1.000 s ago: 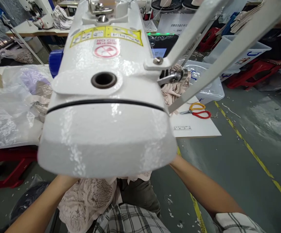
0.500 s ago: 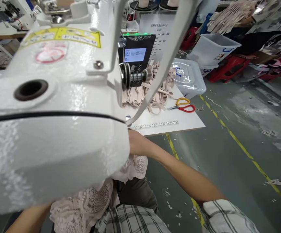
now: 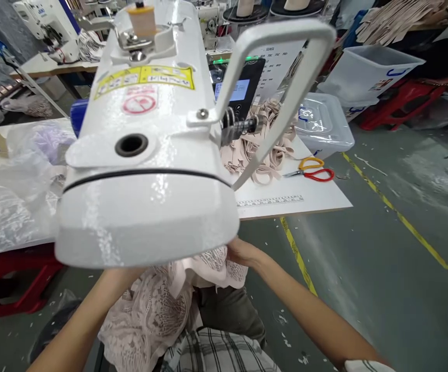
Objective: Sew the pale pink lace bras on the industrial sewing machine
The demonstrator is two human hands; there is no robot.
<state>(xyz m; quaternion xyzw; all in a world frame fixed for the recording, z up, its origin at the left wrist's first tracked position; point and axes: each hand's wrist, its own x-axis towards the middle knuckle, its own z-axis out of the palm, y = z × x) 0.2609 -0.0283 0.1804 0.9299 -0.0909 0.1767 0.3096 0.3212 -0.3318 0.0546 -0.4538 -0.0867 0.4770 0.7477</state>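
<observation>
A white sewing machine fills the middle of the view, its rounded head hiding the needle area. Pale pink lace garments, which look like bras, are bunched below it and hang over my lap. My right hand is at the right edge of the lace, under the machine head, touching the fabric; its fingers are hidden. Of my left hand only the back and wrist show, beside the lace at the machine's lower edge. The head covers its fingers, so I cannot tell how either hand grips.
Scissors with orange and red handles and a ruler lie on the white table. Behind them are a heap of pink straps, a control screen and clear plastic boxes. Plastic bags and a red stool are at left.
The view has pulled back and turned left, bringing the bags and red stool into sight. My right hand has drawn down to the lace's edge; more of my left forearm shows.
</observation>
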